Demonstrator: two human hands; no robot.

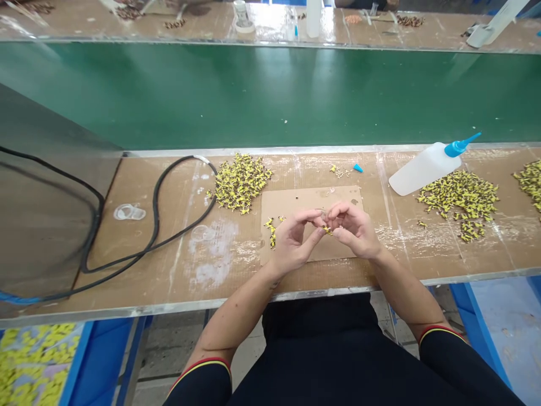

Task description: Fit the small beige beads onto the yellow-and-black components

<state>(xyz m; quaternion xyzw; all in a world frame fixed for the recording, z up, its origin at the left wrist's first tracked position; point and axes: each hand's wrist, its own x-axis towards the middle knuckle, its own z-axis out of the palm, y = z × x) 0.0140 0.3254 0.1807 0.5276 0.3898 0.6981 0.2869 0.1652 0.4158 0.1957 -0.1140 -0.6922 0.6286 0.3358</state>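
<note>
**Left hand (296, 239) and right hand (353, 228) closed around a tiny yellow part (327, 229)**

Both hands held low over a cardboard sheet (308, 200) on the desk (236, 282), fingers curled and nearly shut, tips meeting above the sheet. The tiny yellow part pinched between them, too small for a clear view of each finger's grip. Scattered at 9 o'clock from the hands, at the sheet's edge, a few loose yellow-and-black parts (271, 231). Heaped at 10 o'clock, a large pile of parts (240, 183); at 3 o'clock, a second pile (459, 203). At 2 o'clock, a white squeeze bottle (425, 169) lying on its side, blue nozzle uppermost. At 1 o'clock, a small blue cone (358, 168). Looped farther out at 9 o'clock, a black cable (156, 220). Beyond the desk, a green conveyor belt (270, 96). Below the near edge at 8 o'clock, a blue bin (101, 361) holding yellow pieces.
</note>
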